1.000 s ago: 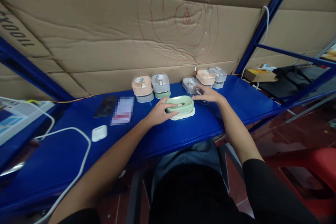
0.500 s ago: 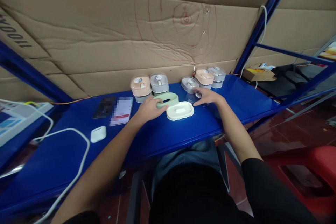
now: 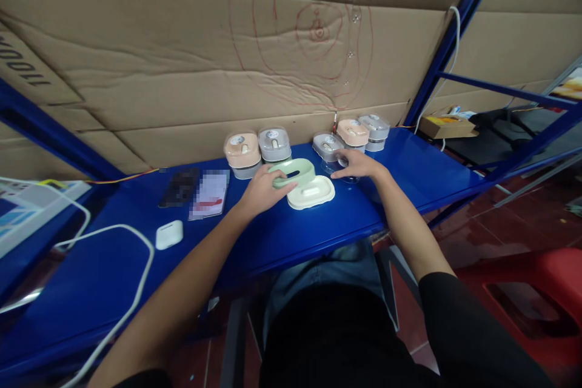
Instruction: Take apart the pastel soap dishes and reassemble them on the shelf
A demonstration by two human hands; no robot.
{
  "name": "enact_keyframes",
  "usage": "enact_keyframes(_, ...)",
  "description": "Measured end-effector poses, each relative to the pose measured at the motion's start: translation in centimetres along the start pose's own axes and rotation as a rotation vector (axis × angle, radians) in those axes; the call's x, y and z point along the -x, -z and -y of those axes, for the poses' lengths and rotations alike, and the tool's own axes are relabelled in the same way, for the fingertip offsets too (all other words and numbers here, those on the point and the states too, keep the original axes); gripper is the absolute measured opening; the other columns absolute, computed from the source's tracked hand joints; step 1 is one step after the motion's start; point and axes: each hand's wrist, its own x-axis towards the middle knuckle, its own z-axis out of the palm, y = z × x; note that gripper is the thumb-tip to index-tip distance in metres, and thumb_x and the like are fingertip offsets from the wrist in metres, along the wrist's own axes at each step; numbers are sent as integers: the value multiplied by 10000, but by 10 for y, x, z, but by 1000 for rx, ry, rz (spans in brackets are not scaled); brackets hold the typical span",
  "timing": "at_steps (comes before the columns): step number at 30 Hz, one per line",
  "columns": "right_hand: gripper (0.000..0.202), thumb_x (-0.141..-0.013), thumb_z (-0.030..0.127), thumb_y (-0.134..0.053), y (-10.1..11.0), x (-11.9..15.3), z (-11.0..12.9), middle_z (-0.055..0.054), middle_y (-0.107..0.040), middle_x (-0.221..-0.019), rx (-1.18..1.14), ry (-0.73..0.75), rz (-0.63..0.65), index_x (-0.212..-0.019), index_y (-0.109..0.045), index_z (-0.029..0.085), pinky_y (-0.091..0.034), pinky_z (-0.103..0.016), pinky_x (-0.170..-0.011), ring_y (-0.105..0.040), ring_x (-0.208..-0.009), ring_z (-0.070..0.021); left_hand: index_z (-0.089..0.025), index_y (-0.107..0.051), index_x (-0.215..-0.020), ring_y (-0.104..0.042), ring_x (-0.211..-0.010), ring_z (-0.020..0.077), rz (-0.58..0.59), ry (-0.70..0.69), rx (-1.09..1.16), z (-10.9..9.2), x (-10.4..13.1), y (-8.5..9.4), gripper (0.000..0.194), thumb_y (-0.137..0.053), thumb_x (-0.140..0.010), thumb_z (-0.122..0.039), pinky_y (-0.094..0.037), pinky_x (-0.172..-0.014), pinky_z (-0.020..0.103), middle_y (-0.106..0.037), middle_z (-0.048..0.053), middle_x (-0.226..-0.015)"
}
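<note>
I see the green dish [image 3: 304,179] now off the cream base [image 3: 313,194], shifted leftward in my left hand [image 3: 264,190].

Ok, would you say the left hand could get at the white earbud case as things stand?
Probably yes, once it lets go: the left hand grips the green dish, but the earbud case lies on the blue table with nothing over it.

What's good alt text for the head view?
A person's left hand grips a green oval dish beside a cream base on a blue table; the right hand is at a transparent plastic piece. Peach and grey boxes line a cardboard wall.
</note>
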Motion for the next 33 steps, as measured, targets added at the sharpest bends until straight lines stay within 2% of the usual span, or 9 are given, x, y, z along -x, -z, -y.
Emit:
enact_keyframes(4, 1008, -771, 700, -922, 1, 3, 9, -169, -811, -1319, -68, 12, -118, -1589, -662, 171, -619, -592, -1074, -780, -1155, -391, -255, -818, -1191, -612, -1473, 384, -12, -64, 79, -16, 9, -12, 406, -826, -942, -576, -459, -1324, 527, -632, 131, -1491)
enact_keyframes(7, 992, -783, 712, -900, 0, 4, 15, -155, -812, -1308, -133, 64, -165, -1584, -675, 171, -616, -567, -1061, -776, -1140, -373, -269, -797, -1210, -577, -1515, 395, 24, -92, 86, -27, 15, -22, 411, -871, -919, -549, -449, -1333, 547, -631, 125, -1484)
enact_keyframes(10, 976, -779, 700, -893, -1, 4, 20, -152, -803, -1362, -169, 135, -187, -1572, -688, 171, -593, -550, -1103, -756, -1214, -372, -279, -743, -1276, -628, -1448, 375, 31, -109, 113, -35, 18, -30, 480, -897, -895, -528, -479, -1304, 544, -656, 114, -1454)
enact_keyframes(13, 952, -786, 686, -884, -4, 3, 24, -140, -809, -1353, -153, 179, -174, -1572, -691, 184, -587, -538, -1104, -753, -1215, -361, -276, -653, -1388, -649, -1418, 382, 25, -106, 140, -40, 16, -35, 645, -925, -849, -505, -509, -1264, 557, -680, 121, -1454)
enact_keyframes(16, 919, -800, 682, -873, -8, 2, 26, -118, -821, -1304, -120, 187, -162, -1569, -694, 212, -604, -514, -1047, -755, -1159, -340, -250, -577, -1470, -633, -1445, 432, 53, -104, 119, -43, 14, -37, 801, -941, -796, -482, -505, -1250, 603, -671, 164, -1503)
enact_keyframes(22, 948, -785, 691, -872, -11, 2, 31, -145, -818, -1321, -119, 209, -163, -1552, -702, 161, -609, -511, -1028, -761, -1114, -332, -183, -484, -1578, -616, -1460, 493, 69, -104, 46, -47, 13, -39, 941, -908, -777, -435, -490, -1240, 648, -647, 233, -1541)
enact_keyframes(26, 924, -792, 684, -881, -9, 5, 36, -152, -804, -1391, -130, 245, -126, -1544, -715, 174, -596, -518, -1090, -771, -1188, -347, -174, -425, -1648, -599, -1483, 520, 60, -87, 37, -47, 14, -41, 1047, -918, -764, -441, -475, -1247, 678, -622, 258, -1586)
enact_keyframes(33, 964, -785, 616, -938, -12, 5, 40, -144, -752, -1523, -173, 396, 1, -1621, -653, 229, -502, -552, -1261, -707, -1411, -363, -146, -197, -1786, -381, -1687, 514, 190, -67, 295, -28, 13, -45, 1341, -957, -761, -557, -373, -1355, 672, -366, 307, -1812)
